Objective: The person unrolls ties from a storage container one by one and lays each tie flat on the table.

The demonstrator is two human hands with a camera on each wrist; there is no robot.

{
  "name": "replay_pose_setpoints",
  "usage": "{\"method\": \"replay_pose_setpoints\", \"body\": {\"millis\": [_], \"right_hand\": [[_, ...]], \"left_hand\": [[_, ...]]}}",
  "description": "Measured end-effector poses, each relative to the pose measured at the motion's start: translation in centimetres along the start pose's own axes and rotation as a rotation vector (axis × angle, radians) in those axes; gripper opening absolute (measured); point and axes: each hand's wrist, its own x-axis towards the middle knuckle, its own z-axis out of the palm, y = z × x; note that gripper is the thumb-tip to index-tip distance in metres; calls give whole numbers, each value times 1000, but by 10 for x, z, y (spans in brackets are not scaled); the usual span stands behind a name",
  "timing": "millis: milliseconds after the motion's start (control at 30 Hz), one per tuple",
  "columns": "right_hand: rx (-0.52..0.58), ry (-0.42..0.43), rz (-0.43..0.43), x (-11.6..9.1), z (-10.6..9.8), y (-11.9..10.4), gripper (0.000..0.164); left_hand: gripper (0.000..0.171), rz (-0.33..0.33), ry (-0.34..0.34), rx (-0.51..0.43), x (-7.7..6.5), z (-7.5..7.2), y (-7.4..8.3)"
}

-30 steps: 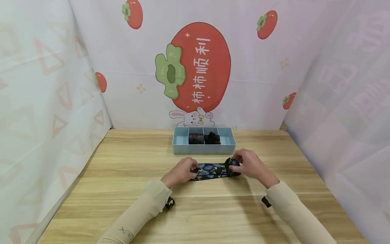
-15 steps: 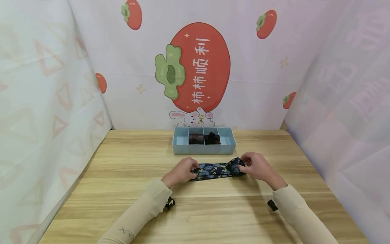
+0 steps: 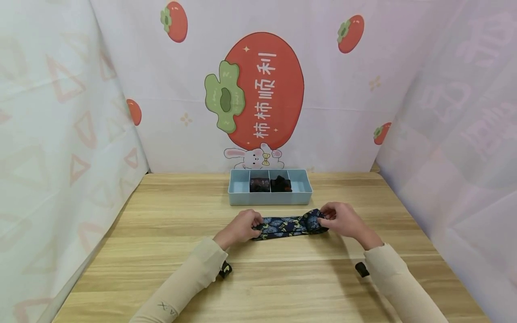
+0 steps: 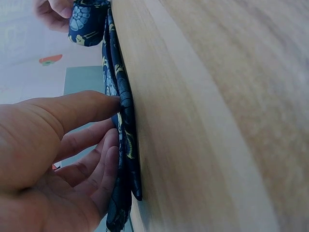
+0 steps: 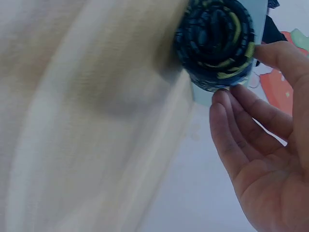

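A navy necktie (image 3: 282, 226) with blue flowers and yellow figures lies across the wooden table. Its right part is wound into a thick roll (image 5: 215, 41), whose coiled end faces the right wrist view; the left part lies flat and layered. My left hand (image 3: 242, 225) pinches the flat end, thumb on the near side and fingertips behind the fabric (image 4: 123, 111). My right hand (image 3: 343, 220) holds the roll between its thumb and fingertips, as the right wrist view shows. In the left wrist view, the roll and a few right-hand fingers appear at the top.
Behind the tie stands a light blue box (image 3: 270, 198) with several compartments. One middle compartment holds a dark brown roll (image 3: 260, 184), the other a black bundle (image 3: 280, 184). Printed cloth walls (image 3: 181, 143) enclose the table (image 3: 282, 287) at back and sides.
My right hand and the roll have shifted a little to the right, so the flat stretch of necktie looks slightly longer. My left hand has stayed in place on its end.
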Motion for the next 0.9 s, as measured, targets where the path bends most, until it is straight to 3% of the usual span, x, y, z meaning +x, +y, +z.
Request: {"method": "replay_pose_setpoints", "body": {"millis": [300, 900], "right_hand": [[-80, -32, -77, 7, -12, -26, 31], [-142, -60, -269, 27, 19, -58, 26]], "left_hand": [[25, 9, 4, -17, -1, -1, -9], [24, -25, -2, -14, -12, -11, -26]]}}
